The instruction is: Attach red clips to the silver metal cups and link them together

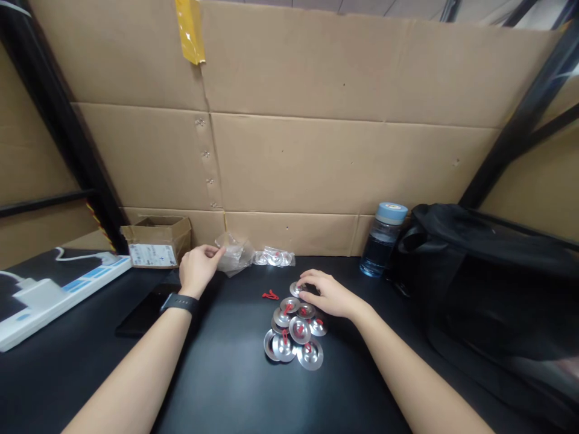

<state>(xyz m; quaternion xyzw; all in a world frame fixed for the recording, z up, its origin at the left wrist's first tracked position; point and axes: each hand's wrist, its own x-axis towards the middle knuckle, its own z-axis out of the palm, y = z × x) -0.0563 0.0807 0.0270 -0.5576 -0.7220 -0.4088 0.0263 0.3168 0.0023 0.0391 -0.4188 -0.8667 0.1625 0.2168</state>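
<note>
My left hand (199,268), with a dark watch on its wrist, pinches the edge of a crumpled clear plastic bag (235,256) near the cardboard wall. My right hand (328,292) has its thumb and fingers closed on a small silver finger cymbal (294,289) at the far end of a heap; the fingers cover part of it. Several more finger cymbals with red cord loops lie overlapping in the heap (300,330) just nearer to me. A loose red cord (270,295) rests on the black table to the left of the held cymbal.
Behind the heap lies a clear packet (274,258) of silver discs. An open cardboard box (156,244), a black phone-like slab (147,310) and a white power strip (81,280) are at the left. A blue-lidded bottle (382,241) and a black bag (488,289) stand at the right.
</note>
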